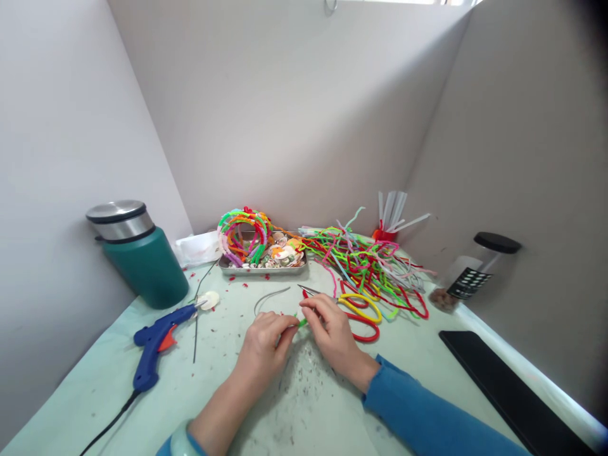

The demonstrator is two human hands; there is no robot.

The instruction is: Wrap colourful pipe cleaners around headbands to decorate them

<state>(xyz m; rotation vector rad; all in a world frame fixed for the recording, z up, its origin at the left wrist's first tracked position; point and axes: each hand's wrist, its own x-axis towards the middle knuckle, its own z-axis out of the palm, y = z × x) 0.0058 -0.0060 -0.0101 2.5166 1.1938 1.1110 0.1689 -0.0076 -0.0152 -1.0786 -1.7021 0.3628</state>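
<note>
Both hands pinch one short green pipe cleaner piece (pixel 302 322) between their fingertips, low over the middle of the table (pixel 109 380). The left hand (pixel 263 345) comes in from below with its fingers curled and thumb pressed against the piece's near end. The right hand (pixel 332 332) reaches in from the right, blue sleeve (pixel 427 418) drawn to the wrist, fingers closed on the other end.

Just behind the right hand lies one pair of scissors (pixel 354 309) with yellow and red loops. One thin grey headband (pixel 270 296) curves just beyond the left hand. Farther right spreads a tangled heap of pipe cleaners (pixel 375 266), too many to count. At the back stands one metal tray (pixel 263 266) with shells and wrapped headbands. To the left lie one blue glue gun (pixel 159 342) and one teal flask (pixel 142 256). One black-lidded jar (pixel 475 272) stands at the right.
</note>
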